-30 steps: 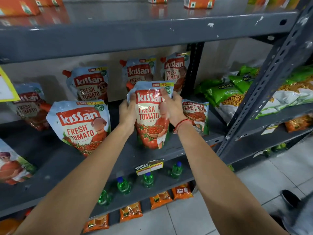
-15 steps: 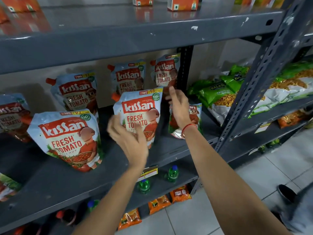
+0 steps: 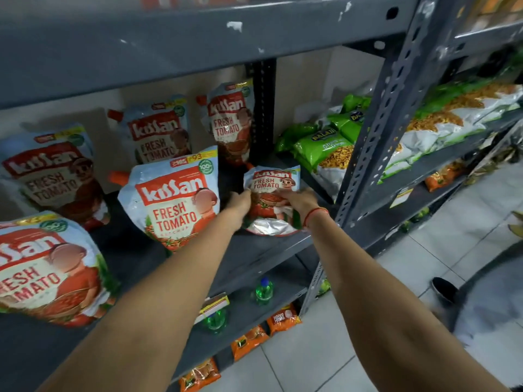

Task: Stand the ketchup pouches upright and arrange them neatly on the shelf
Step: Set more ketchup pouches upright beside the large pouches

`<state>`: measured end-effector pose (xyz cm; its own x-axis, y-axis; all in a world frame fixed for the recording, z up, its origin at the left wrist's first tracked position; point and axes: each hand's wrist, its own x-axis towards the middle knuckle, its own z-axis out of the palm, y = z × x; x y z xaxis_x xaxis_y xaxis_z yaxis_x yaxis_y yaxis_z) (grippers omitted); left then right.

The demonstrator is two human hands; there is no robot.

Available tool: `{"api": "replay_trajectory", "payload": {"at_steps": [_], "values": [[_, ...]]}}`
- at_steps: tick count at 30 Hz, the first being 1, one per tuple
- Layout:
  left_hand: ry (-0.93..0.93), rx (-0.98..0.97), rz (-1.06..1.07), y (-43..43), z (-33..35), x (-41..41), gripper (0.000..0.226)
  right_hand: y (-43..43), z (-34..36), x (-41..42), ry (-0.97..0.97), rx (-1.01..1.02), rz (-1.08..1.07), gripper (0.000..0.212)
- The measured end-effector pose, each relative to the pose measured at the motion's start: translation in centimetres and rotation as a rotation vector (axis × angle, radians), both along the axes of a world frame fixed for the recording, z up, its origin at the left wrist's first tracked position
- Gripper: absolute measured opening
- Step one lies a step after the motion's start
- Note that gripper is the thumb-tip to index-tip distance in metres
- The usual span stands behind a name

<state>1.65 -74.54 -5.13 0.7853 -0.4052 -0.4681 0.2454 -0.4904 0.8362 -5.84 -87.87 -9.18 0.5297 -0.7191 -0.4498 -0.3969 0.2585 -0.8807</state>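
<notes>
Several Kissan tomato ketchup pouches stand on the grey metal shelf (image 3: 263, 250). A small ketchup pouch (image 3: 273, 202) leans back at the shelf's right end, its silver bottom showing. My left hand (image 3: 239, 203) grips its left edge and my right hand (image 3: 300, 200), a red thread on the wrist, grips its right side. A large pouch (image 3: 175, 199) stands upright just left of it. Another large pouch (image 3: 48, 267) stands at the front left. Three more pouches (image 3: 158, 131) stand along the back wall.
A perforated grey upright post (image 3: 387, 114) rises right of the small pouch. Green and white snack bags (image 3: 328, 148) lie on the neighbouring shelf. Green bottles (image 3: 263, 290) and orange packets (image 3: 283, 319) sit on lower shelves. An upper shelf (image 3: 198, 43) overhangs. A dark shoe (image 3: 443, 290) rests on the tiled floor.
Both hands let go of the large pouch, which now stands upright, and moved right onto the small pouch. The camera has moved closer and to the right.
</notes>
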Motion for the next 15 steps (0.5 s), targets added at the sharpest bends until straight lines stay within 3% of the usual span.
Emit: {"api": "replay_trajectory", "payload": {"at_steps": [2, 4, 7, 9, 15], "values": [[0.128, -0.094, 0.040, -0.5, -0.1, 0.0, 0.064, 0.6, 1.0, -0.7, -0.012, 0.018, 0.035, 0.034], [0.128, -0.082, 0.048, -0.2, -0.5, -0.5, 0.061, 0.9, 1.7, -1.7, -0.001, 0.048, 0.128, 0.020], [0.090, -0.011, 0.039, 0.2, -1.6, -0.5, 0.069, 0.9, 2.4, -2.5, 0.055, 0.087, 0.223, 0.040], [0.085, 0.001, 0.097, 0.4, -1.9, -0.4, 0.078, 0.9, 2.4, -2.1, 0.046, 0.109, 0.160, 0.055], [0.287, -0.254, 0.270, -0.5, -1.3, -1.1, 0.058, 2.1, 2.9, -1.4, 0.031, 0.054, 0.011, 0.045]]}}
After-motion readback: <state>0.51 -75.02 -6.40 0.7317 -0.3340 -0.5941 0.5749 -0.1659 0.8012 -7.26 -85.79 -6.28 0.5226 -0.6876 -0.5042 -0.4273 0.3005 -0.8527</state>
